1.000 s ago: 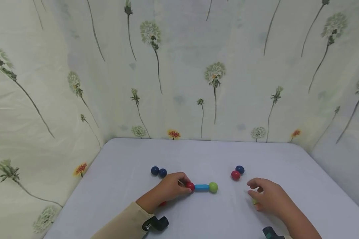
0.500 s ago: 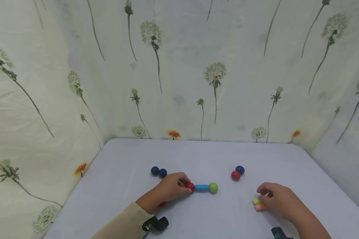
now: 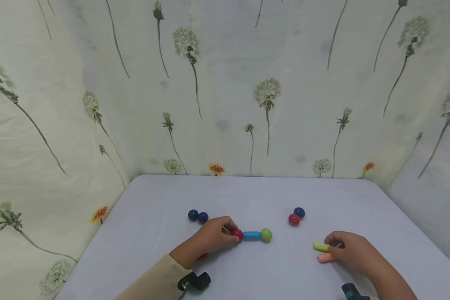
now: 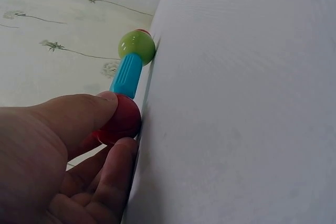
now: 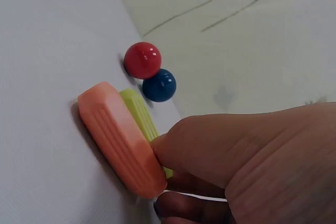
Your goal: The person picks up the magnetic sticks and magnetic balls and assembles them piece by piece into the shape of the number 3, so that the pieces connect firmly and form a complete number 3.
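Observation:
My left hand (image 3: 215, 234) pinches a red ball (image 4: 122, 121) between thumb and fingers, low at the tabletop. A ribbed blue bar (image 4: 127, 75) runs from that ball to a green ball (image 3: 266, 234), the three in one line. On the right, my right hand (image 3: 354, 252) holds a yellow-green ribbed bar (image 3: 320, 246) by its near end, thumb against it. An orange ribbed bar (image 5: 119, 137) lies right beside it, in front of it in the right wrist view. The fingers' far side is hidden there.
Two dark blue balls (image 3: 198, 216) sit beyond my left hand. A loose red ball (image 3: 294, 219) and a blue ball (image 3: 299, 212) lie together at back right. A red piece (image 3: 202, 256) shows partly behind my left wrist. A flowered cloth (image 3: 225, 104) hangs behind the table.
My right hand has come over the two bars and taken hold of the yellow-green one, which now sticks out further left past the orange one. The left hand stays on the red ball.

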A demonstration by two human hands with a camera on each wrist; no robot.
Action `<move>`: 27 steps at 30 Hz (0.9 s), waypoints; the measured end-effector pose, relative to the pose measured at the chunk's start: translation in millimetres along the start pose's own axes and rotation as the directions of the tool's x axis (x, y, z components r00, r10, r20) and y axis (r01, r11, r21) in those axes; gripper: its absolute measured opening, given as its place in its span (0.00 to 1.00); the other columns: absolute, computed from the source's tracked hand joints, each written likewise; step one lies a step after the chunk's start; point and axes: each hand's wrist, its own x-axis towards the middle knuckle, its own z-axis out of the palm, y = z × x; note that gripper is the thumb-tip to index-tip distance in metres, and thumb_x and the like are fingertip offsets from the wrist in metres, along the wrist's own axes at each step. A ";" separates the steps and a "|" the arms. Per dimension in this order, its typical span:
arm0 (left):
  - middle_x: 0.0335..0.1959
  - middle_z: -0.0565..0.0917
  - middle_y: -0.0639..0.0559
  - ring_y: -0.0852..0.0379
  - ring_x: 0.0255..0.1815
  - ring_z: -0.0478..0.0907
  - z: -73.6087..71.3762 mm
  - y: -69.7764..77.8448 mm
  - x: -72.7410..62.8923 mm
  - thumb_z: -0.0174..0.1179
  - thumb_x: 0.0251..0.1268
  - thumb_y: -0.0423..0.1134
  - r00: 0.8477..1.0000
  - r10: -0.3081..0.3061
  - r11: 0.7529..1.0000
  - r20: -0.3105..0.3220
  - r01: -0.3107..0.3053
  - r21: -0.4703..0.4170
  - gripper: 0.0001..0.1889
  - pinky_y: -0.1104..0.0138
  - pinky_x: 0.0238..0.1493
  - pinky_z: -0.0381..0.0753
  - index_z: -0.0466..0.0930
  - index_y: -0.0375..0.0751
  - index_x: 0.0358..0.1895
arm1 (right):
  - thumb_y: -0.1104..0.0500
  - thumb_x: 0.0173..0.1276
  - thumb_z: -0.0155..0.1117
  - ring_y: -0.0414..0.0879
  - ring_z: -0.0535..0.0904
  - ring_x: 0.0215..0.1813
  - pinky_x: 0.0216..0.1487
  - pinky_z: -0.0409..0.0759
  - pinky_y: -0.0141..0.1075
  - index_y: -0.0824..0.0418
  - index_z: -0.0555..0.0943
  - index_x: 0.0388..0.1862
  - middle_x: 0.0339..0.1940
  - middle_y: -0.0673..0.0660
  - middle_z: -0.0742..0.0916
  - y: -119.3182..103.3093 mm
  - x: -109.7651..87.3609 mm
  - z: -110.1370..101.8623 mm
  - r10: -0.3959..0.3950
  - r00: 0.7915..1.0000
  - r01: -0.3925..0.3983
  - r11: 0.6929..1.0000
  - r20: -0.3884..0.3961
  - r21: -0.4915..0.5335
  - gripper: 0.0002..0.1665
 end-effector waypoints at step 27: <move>0.42 0.84 0.64 0.63 0.43 0.80 0.7 -2.4 0.3 0.77 0.62 0.44 1.000 0.013 1.000 -0.009 -0.013 0.000 0.11 0.60 0.48 0.84 0.84 0.57 0.43 | 0.49 0.72 0.68 0.49 0.78 0.43 0.45 0.81 0.48 0.61 0.84 0.52 0.41 0.52 0.87 -0.5 1.6 4.1 -0.035 0.998 0.036 0.999 -0.045 0.016 0.18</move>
